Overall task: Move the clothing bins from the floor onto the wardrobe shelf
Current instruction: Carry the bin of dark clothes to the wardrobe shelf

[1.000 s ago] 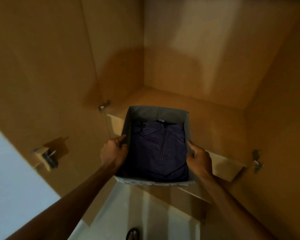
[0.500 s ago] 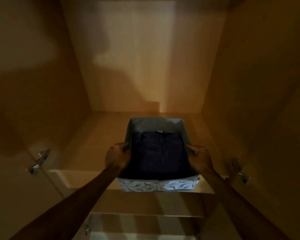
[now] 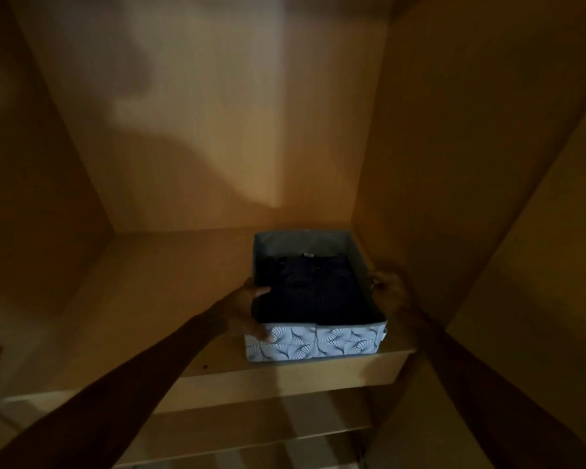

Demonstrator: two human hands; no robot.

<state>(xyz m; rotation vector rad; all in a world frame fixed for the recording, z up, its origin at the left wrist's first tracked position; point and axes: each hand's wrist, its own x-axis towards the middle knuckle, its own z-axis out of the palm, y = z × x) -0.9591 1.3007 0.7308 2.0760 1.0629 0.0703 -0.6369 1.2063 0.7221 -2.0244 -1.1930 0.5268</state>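
Your clothing bin point(image 3: 315, 345), a pale fabric box with a leaf print on its front, sits on the wardrobe shelf point(image 3: 142, 299) at about 4 o'clock in the view, close against the right wall point(image 3: 454, 164), its front edge just behind the shelf lip. Inside lies a folded dark garment point(image 3: 313, 289) with a zip down the middle. Your left hand point(image 3: 247, 311) grips the bin's left side at 9 o'clock of it, thumb hooked over the rim onto the garment, fingers point(image 3: 263, 335) wrapped down to the front corner. Your right hand point(image 3: 391, 294) clasps the right rim at 3 o'clock of the bin, squeezed between bin and wall. Lower shelves point(image 3: 251, 414) show beneath, at 6 o'clock.
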